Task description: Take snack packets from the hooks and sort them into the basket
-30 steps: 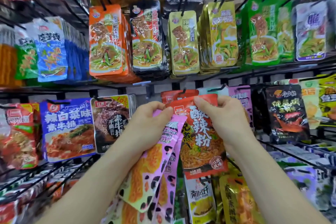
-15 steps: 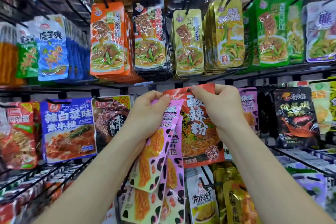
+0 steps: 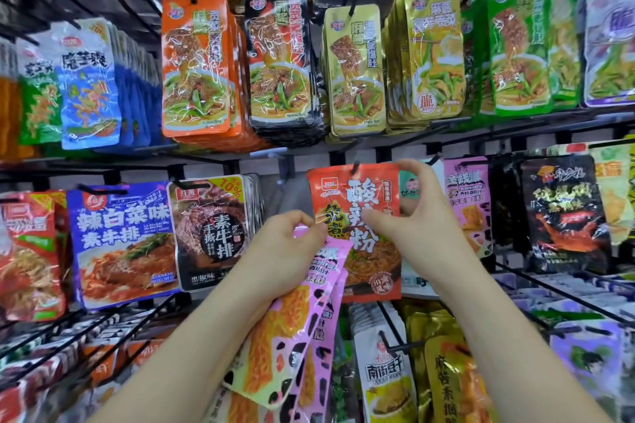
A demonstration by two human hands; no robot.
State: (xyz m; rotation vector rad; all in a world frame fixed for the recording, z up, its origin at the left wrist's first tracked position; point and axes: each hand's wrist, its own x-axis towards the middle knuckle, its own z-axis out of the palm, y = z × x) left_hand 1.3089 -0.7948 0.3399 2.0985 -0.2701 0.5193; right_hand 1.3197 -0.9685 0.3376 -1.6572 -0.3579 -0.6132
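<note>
Left hand [image 3: 281, 251] is gripping two pink packets [image 3: 292, 336] in curled fingers, the packets fanning toward 6 o'clock. Right hand [image 3: 422, 230] is pinching the red packet [image 3: 347, 192], which is hanging on its hook [image 3: 355, 166] at 12 o'clock.

Black horizontal rail [image 3: 144, 166] spans the display, 9 to 3 o'clock. Pale grey back panel [image 3: 292, 192] shows just below it, near centre.

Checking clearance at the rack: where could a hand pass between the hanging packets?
One bare gap: the pale back panel between the brown steak packet and the red packet, above the left hand. Elsewhere the packets crowd nearly edge to edge.
</note>
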